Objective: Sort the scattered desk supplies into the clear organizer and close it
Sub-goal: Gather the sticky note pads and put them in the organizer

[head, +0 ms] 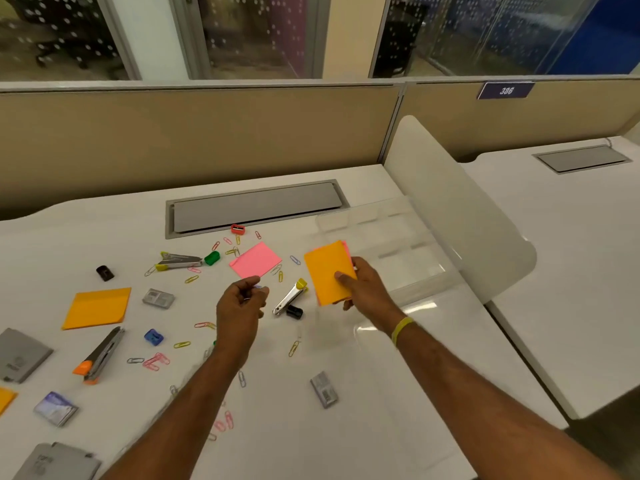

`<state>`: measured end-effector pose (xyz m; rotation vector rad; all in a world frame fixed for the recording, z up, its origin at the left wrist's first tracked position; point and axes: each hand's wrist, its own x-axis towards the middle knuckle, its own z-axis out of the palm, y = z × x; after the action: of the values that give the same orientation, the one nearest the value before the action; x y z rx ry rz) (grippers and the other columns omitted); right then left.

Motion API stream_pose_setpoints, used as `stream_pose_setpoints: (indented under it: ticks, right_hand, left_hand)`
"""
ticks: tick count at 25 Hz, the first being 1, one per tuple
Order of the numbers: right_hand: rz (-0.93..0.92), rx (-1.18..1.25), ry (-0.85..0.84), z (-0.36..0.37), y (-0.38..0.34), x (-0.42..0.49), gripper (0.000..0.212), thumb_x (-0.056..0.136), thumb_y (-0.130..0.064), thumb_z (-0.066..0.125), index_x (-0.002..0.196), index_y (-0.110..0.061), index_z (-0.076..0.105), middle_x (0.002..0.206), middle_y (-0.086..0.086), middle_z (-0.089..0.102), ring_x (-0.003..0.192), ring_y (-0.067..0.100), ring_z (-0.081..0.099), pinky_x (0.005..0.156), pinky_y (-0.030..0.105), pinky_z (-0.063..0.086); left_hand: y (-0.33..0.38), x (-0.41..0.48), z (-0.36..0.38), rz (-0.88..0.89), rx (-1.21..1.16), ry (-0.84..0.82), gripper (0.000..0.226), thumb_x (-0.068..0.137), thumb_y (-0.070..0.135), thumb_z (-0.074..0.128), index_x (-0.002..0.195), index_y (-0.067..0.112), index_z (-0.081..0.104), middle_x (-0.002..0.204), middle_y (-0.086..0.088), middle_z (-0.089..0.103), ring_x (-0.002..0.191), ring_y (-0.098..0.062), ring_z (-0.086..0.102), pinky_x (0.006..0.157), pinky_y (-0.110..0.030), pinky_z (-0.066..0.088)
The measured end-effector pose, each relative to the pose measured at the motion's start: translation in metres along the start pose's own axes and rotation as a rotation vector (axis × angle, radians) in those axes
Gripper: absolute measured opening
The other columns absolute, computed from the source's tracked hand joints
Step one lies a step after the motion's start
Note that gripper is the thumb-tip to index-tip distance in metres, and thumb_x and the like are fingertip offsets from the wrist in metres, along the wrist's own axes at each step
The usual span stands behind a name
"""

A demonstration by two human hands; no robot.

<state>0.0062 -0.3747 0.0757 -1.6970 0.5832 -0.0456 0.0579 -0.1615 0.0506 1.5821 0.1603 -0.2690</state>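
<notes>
My right hand (pixel 363 289) grips a stack of sticky notes (pixel 327 270), orange on top with pink beneath, just left of the clear organizer (pixel 398 244). The organizer lies open, its lid (pixel 412 320) flat toward me. My left hand (pixel 240 301) is curled, pinching something small that I cannot make out, just below a pink sticky pad (pixel 255 264). An orange pad (pixel 97 307) lies at the left. Staplers (pixel 178 261) (pixel 289 297) (pixel 102 356), sharpeners (pixel 238 229) (pixel 212 258) (pixel 153 337) and several paper clips are scattered over the white desk (pixel 277 410).
Staple boxes (pixel 158 298) (pixel 324 389) and grey cases (pixel 20 355) lie on the desk. A grey cable hatch (pixel 256 206) sits at the back, before a beige partition. A white divider (pixel 450 209) bounds the right side behind the organizer.
</notes>
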Motion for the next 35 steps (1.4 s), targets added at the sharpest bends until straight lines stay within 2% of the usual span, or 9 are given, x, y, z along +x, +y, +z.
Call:
stream_pose_setpoints:
  ticks: [5, 7, 10, 18, 20, 24, 29, 32, 35]
  right_hand:
    - [-0.009, -0.15, 0.137, -0.038, -0.01, 0.082, 0.025, 0.098, -0.017, 0.051, 0.122, -0.009, 0.047, 0.116, 0.015, 0.056, 0.088, 0.032, 0.06, 0.049, 0.028, 0.047]
    - [-0.005, -0.261, 0.175, -0.044, -0.011, 0.111, 0.026, 0.097, -0.017, 0.05, 0.121, -0.006, 0.047, 0.118, 0.017, 0.056, 0.095, 0.032, 0.058, 0.061, 0.035, 0.052]
    - [0.007, -0.478, 0.181, -0.043, -0.01, 0.144, 0.027, 0.094, -0.014, 0.05, 0.118, -0.002, 0.048, 0.119, 0.02, 0.058, 0.106, 0.035, 0.056, 0.082, 0.037, 0.045]
    - [0.119, -0.856, -0.012, -0.029, -0.003, 0.174, 0.033, 0.093, -0.018, 0.051, 0.12, 0.001, 0.052, 0.127, 0.02, 0.056, 0.116, 0.035, 0.054, 0.089, 0.034, 0.044]
    - [0.056, -0.985, -0.023, -0.027, -0.004, 0.172, 0.035, 0.092, -0.021, 0.054, 0.119, 0.0, 0.051, 0.123, 0.02, 0.057, 0.113, 0.035, 0.055, 0.087, 0.035, 0.044]
    - [-0.136, -1.199, 0.104, -0.028, -0.005, 0.161, 0.026, 0.09, -0.014, 0.053, 0.114, -0.003, 0.054, 0.117, 0.016, 0.057, 0.111, 0.032, 0.053, 0.089, 0.038, 0.046]
    - [-0.199, -1.253, 0.154, -0.035, -0.004, 0.141, 0.025, 0.086, -0.004, 0.047, 0.109, -0.003, 0.058, 0.111, 0.014, 0.06, 0.105, 0.032, 0.056, 0.086, 0.039, 0.046]
    - [-0.194, -1.17, 0.139, -0.037, -0.001, 0.128, 0.037, 0.089, -0.005, 0.045, 0.124, -0.007, 0.056, 0.123, 0.012, 0.059, 0.114, 0.031, 0.054, 0.095, 0.04, 0.042]
    - [-0.245, -1.01, 0.101, -0.026, 0.002, 0.104, 0.039, 0.097, -0.017, 0.046, 0.136, -0.013, 0.051, 0.136, 0.009, 0.055, 0.126, 0.027, 0.047, 0.103, 0.037, 0.037]
  left_hand:
    - [0.0, 0.017, 0.026, -0.018, 0.091, -0.105, 0.02, 0.092, 0.016, 0.062, 0.096, 0.036, 0.061, 0.096, 0.0, 0.067, 0.082, -0.016, 0.063, 0.065, -0.025, 0.049]
    - [-0.002, 0.021, 0.032, -0.017, 0.114, -0.126, 0.02, 0.092, 0.017, 0.062, 0.096, 0.036, 0.061, 0.099, 0.0, 0.067, 0.087, -0.018, 0.063, 0.068, -0.026, 0.049]
    - [-0.005, 0.026, 0.033, -0.029, 0.14, -0.121, 0.019, 0.092, 0.018, 0.063, 0.098, 0.036, 0.061, 0.1, 0.001, 0.067, 0.089, -0.019, 0.064, 0.069, -0.026, 0.049]
    - [-0.017, 0.039, 0.016, -0.034, 0.184, -0.062, 0.02, 0.093, 0.017, 0.06, 0.112, 0.024, 0.06, 0.095, 0.003, 0.066, 0.083, -0.014, 0.064, 0.062, -0.021, 0.047]
    - [-0.017, 0.041, 0.015, -0.031, 0.196, -0.068, 0.02, 0.093, 0.018, 0.06, 0.112, 0.025, 0.06, 0.096, 0.002, 0.066, 0.084, -0.014, 0.064, 0.063, -0.021, 0.047]
    - [-0.015, 0.046, 0.012, -0.004, 0.219, -0.073, 0.019, 0.093, 0.017, 0.061, 0.108, 0.026, 0.06, 0.094, 0.003, 0.065, 0.084, -0.015, 0.063, 0.064, -0.023, 0.047]
    - [-0.009, 0.049, 0.001, 0.032, 0.252, -0.066, 0.022, 0.093, 0.016, 0.06, 0.114, 0.023, 0.06, 0.095, 0.003, 0.063, 0.085, -0.012, 0.061, 0.067, -0.024, 0.049]
    - [-0.009, 0.048, -0.01, 0.046, 0.268, -0.06, 0.022, 0.094, 0.016, 0.059, 0.114, 0.023, 0.059, 0.099, 0.001, 0.064, 0.092, -0.019, 0.062, 0.076, -0.03, 0.05]
    - [-0.012, 0.044, -0.024, 0.084, 0.361, -0.047, 0.023, 0.094, 0.019, 0.06, 0.116, 0.021, 0.059, 0.099, 0.002, 0.064, 0.091, -0.016, 0.061, 0.071, -0.022, 0.046]
